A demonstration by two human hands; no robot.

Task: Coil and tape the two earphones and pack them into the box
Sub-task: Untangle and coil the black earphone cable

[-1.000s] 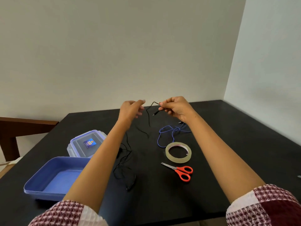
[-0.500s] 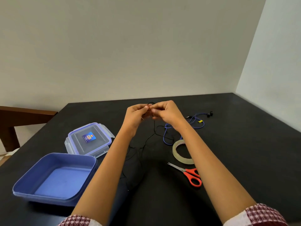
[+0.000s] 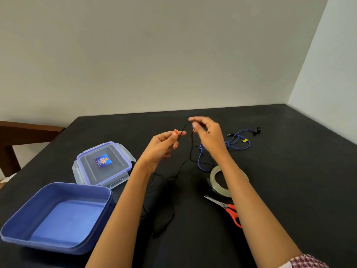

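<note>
Left hand: our left hand (image 3: 162,145) is raised above the table, thumb and forefinger pinched on the black earphone (image 3: 191,149) cord.
Right hand: our right hand (image 3: 209,136) is up beside it, fingers loosely curled, the fingertips (image 3: 191,119) near the top of the cord's loop; we cannot tell whether they actually grip it.
Black earphone: its cord arches between our two hands, then drops to the table (image 3: 289,190) and trails toward us in loose tangles between our forearms.
Blue earphone: the blue earphone (image 3: 237,141) lies uncoiled on the table behind our right wrist, its dark earbuds at the far right end.
Box: the blue box (image 3: 58,217) sits open and near us on the left, well apart from both cords.
Lid: the clear lid (image 3: 102,163) lies flat just behind the box, a small label at its centre.
Tape: the clear tape roll (image 3: 217,180) lies flat, partly hidden by our right forearm.
Scissors: the red-handled scissors (image 3: 225,206) lie just nearer than the tape, blades pointing left.
Sleeve: a patterned red and white sleeve (image 3: 307,262) shows at the bottom right edge.
</note>
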